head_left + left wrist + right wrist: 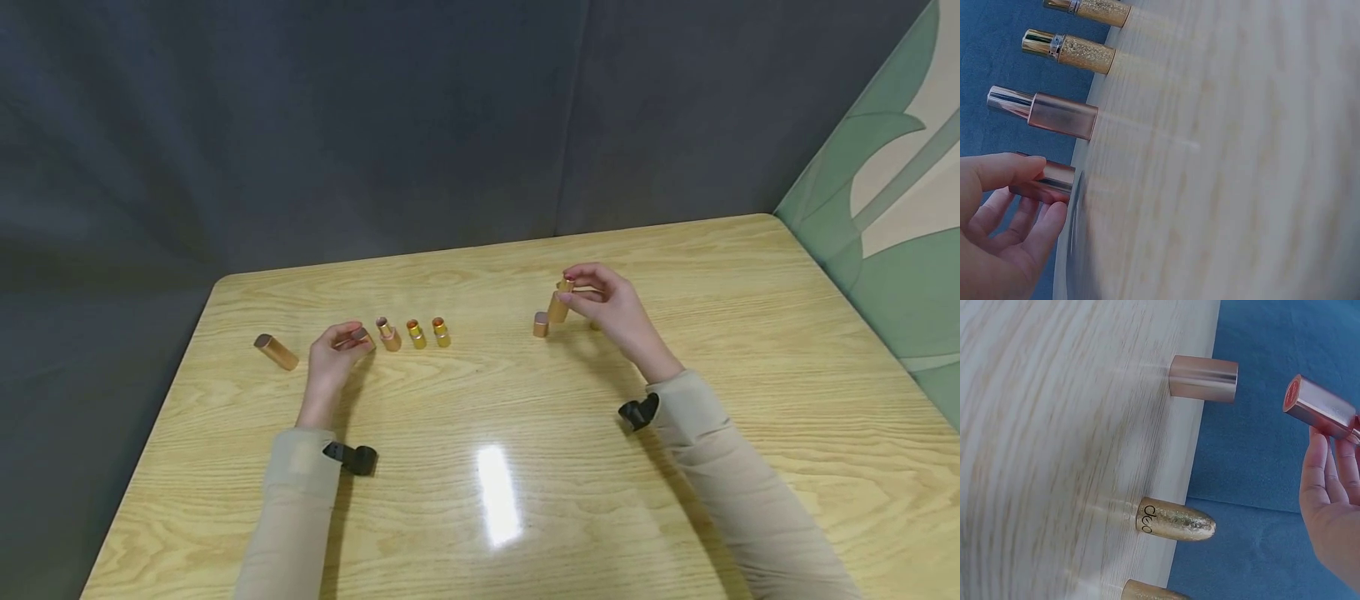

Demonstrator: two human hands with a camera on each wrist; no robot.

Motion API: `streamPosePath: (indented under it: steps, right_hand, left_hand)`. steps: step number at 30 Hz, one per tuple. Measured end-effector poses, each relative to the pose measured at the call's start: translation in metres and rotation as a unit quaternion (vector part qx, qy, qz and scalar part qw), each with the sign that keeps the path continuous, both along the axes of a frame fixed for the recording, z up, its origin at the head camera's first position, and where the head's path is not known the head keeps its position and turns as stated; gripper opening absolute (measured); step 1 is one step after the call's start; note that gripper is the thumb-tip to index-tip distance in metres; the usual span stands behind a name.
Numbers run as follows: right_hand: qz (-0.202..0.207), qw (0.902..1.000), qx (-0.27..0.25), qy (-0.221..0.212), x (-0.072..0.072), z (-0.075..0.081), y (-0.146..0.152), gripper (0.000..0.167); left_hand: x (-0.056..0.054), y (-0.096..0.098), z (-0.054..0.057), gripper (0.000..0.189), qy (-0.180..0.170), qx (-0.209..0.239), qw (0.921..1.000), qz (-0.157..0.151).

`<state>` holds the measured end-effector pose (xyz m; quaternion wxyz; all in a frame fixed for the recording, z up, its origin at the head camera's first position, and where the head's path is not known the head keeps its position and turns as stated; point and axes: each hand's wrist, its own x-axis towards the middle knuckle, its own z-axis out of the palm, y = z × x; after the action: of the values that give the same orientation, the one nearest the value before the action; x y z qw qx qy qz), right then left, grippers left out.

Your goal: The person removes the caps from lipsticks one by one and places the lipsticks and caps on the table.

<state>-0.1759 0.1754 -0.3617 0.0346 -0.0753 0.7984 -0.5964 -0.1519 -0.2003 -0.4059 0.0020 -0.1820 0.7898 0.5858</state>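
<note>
My left hand [335, 358] grips a rose-gold lipstick cap [1057, 181] between thumb and fingers, low at the tabletop. Just right of it stands an uncapped rose-gold lipstick [387, 335], then two uncapped gold glitter lipsticks, the nearer one [416, 334] and the outer one [441, 332]. Over on the right, my right hand [611, 308] pinches another rose-gold lipstick [1325, 409] by its shiny upper end. That lipstick is lifted, and its red base label shows in the right wrist view. Beside it a rose-gold cap [541, 324] stands on the table.
The wooden table [420, 508] runs back to a dark curtain [390, 125]. At far left is a closed rose-gold lipstick [276, 352]. A gold cap with lettering [1175, 519] and another gold cap [1150, 590] stand near the right hand. A green-patterned panel [892, 233] borders the right side.
</note>
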Motion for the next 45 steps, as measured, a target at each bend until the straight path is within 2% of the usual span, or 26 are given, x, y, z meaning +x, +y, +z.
streamPosePath:
  steps: [6,12,16,20,24,30,33,37,39,45]
  right_hand:
    - [0.002,1.0,-0.009,0.002,0.0,0.001,0.002,0.037]
    - [0.001,0.9999,-0.012,-0.005,0.001,0.002,0.003,0.029]
    - [0.0,0.9999,-0.01,-0.009,0.001,0.003,0.004,0.032]
    - [-0.001,0.9999,-0.007,-0.009,0.001,0.004,0.005,0.038]
    - [-0.005,1.0,-0.004,-0.004,0.0,0.005,0.008,0.037]
    - [-0.016,0.9999,0.002,0.002,0.0,0.005,0.015,0.038]
    - [-0.023,0.9997,-0.003,0.005,-0.001,0.005,0.018,0.033]
    - [-0.033,0.9994,-0.004,0.003,-0.001,0.007,0.022,0.031]
    - [-0.038,0.9993,-0.003,-0.001,0.0,0.008,0.025,0.033]
    - [-0.058,0.9982,0.007,-0.011,0.001,0.01,0.034,0.025]
  left_hand:
    - [-0.003,0.001,-0.004,0.038,0.003,-0.001,1.0,0.002]
    - [-0.006,0.002,-0.007,0.038,0.002,-0.011,0.9999,0.004]
    - [-0.006,0.001,-0.006,0.039,0.0,-0.019,0.9998,0.003]
    - [-0.003,0.0,-0.003,0.042,0.0,-0.013,0.9999,-0.004]
    - [0.0,-0.002,-0.001,0.045,-0.004,-0.005,0.9998,-0.018]
    - [0.004,-0.007,0.004,0.05,-0.012,-0.048,0.9978,-0.045]
    - [0.007,-0.011,0.006,0.052,-0.01,-0.071,0.9959,-0.055]
    - [0.011,-0.017,0.01,0.052,-0.002,-0.078,0.9947,-0.066]
    - [0.013,-0.019,0.012,0.052,0.003,-0.077,0.9947,-0.068]
    - [0.02,-0.024,0.02,0.051,0.012,-0.084,0.9948,-0.056]
